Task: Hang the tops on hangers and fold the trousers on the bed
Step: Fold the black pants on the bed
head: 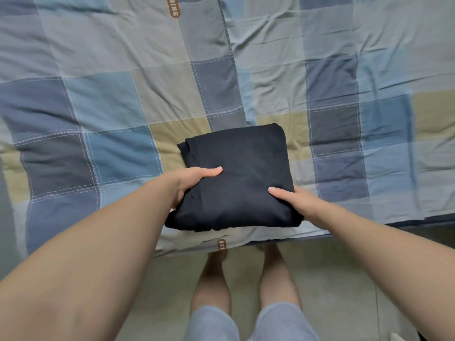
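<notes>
Trousers: A dark navy pair of trousers (236, 178), folded into a thick, nearly square bundle, sat at the centre of the view over the near edge of the bed (110, 94). Whether it rested fully on the bed or was raised a little could not be told.
Left hand: The left hand (189, 184) gripped the bundle's 9 o'clock edge. The thumb lay across the top and the fingers were tucked underneath, out of sight.
Right hand: The right hand (299, 203) gripped the edge at about 4 o'clock. The thumb lay flat on top, pointing toward 10 o'clock, and the fingers were hidden below.
Bed: Its wrinkled patchwork of blue, grey and tan squares filled the view from 9 through 12 to 3 o'clock.
Labels: One brown label (174, 7) with white letters sat at 12 o'clock. A second brown tag (221, 245) sat at 6 o'clock of the bundle, on the hem.
Person: Bare legs (214, 279) in light blue-grey shorts (211, 323) stood at 6 o'clock on a pale floor (344, 279), close against the bed.
</notes>
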Motion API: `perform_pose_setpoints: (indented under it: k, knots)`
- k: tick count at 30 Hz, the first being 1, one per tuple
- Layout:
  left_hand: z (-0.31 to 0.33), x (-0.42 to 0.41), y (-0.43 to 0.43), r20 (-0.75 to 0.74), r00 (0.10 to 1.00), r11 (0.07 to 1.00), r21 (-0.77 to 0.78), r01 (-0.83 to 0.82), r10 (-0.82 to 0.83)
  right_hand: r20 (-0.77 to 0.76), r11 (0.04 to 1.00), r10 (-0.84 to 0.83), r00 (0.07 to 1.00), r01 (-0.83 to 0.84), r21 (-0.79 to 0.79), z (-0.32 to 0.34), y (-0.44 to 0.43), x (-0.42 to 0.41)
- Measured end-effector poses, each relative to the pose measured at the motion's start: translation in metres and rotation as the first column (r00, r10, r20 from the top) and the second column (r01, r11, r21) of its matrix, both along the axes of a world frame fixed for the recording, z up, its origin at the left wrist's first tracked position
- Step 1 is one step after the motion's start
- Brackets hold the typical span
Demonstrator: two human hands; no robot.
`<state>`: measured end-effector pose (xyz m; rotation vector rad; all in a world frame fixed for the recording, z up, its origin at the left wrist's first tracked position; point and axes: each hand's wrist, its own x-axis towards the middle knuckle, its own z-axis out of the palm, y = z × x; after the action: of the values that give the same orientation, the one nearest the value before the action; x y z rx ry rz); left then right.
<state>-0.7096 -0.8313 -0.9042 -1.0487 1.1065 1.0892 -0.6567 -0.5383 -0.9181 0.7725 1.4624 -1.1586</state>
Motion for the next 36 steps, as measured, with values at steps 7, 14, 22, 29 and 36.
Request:
perform_pose_setpoints:
  k: [7, 14, 22, 29, 36]
  knots:
    - [0.019, 0.044, -0.03, 0.058, 0.987, 0.966, 0.219, 0.135, -0.151, 0.303, 0.789, -0.554, 0.775, 0.605, -0.107, 0.02, -0.038, 0.066]
    - [0.072, 0.088, -0.045, 0.053, 0.965, 0.959, 0.138, 0.249, -0.258, 0.287, 0.764, -0.589, 0.755, 0.636, -0.104, 0.094, -0.038, 0.103]
    - [0.16, 0.131, -0.003, -0.214, 0.962, 0.985, -0.025, 0.169, -0.17, -0.035, 0.726, -0.687, 0.726, 0.688, 0.028, 0.201, -0.02, 0.151]
    - [0.226, 0.144, 0.093, -0.631, 0.744, 0.974, -0.101, 0.204, -0.221, -0.397, 0.496, -0.786, 0.474, 0.867, 0.052, 0.289, 0.026, 0.211]
    - [0.296, 0.16, 0.232, -0.841, 0.452, 0.868, -0.042, 0.494, -0.298, -0.579, 0.198, -0.808, 0.11, 0.976, -0.091, 0.374, 0.103, 0.305]
